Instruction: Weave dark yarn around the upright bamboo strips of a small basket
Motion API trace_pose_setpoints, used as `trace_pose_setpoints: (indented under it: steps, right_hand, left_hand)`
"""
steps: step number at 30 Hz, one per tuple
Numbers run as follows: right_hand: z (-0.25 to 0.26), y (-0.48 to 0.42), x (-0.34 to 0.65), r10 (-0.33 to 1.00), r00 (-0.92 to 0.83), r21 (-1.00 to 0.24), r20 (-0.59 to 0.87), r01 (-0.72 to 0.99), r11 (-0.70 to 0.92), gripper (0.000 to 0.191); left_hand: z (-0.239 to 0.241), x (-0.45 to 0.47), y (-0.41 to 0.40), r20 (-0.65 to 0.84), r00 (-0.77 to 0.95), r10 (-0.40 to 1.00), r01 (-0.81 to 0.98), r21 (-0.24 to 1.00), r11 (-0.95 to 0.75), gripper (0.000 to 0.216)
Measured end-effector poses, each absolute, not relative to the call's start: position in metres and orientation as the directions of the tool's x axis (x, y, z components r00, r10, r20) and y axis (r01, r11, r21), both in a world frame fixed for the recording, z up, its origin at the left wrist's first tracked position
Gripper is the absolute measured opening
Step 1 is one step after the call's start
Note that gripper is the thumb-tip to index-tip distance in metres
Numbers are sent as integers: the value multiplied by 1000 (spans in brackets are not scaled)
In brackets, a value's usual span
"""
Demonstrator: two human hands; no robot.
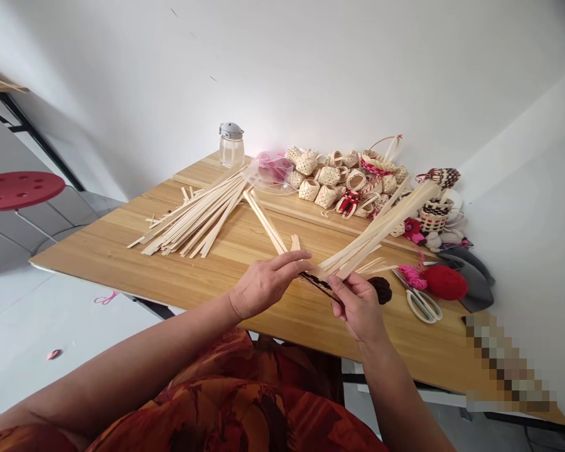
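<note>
Between my hands, above the table's near side, is a work of pale flat wooden strips (381, 229) crossed by dark yarn (316, 279). The strips fan out in two groups, up-left and up-right. My right hand (358, 304) is closed, thumb pressed on the base of the right-hand group. My left hand (273, 282) has its fingers together over the left-hand group, their tips at the dark yarn; its thumb is hidden. Partly behind my right hand sits a ball of dark yarn (381, 290). White-handled scissors (424, 304) lie to its right.
A pile of loose strips (198, 220) lies on the wooden table (98, 245) at left. Behind are a lidded bottle (231, 147), a plastic bag (270, 172) and several small woven baskets (327, 194). Red yarn (445, 282) sits at right; a red stool (21, 190) stands at far left.
</note>
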State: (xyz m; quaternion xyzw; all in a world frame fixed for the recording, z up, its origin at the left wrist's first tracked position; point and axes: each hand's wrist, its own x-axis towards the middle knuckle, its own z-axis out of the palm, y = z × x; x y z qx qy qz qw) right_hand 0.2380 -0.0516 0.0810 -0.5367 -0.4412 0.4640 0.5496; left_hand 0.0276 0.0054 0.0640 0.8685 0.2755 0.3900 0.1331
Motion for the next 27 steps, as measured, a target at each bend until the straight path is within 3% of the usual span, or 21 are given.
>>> trace_pose_setpoints:
  steps: [5,10,16,23,27]
  right_hand:
    - [81,-56,235,979,202,-997,18,78,3,35]
    - [74,-67,232,926,306,-952,222,275,137,38]
    - [61,-74,227,998,-39,-844,52,532,65,20]
    - [61,-74,221,994,-70,-916,84,387,105,32]
    - [58,-74,222,991,-123,-960,46,270,78,31]
  left_hand:
    - [63,27,11,552,584,595,386,456,-802,22]
    - [53,19,11,606,596,528,487,250,-837,35]
    - [42,22,9,444,693,569,591,102,-800,30]
    - [29,38,-3,205,748,631,631,74,-772,12]
    - [33,40,-5,181,766,617,613,88,-785,8]
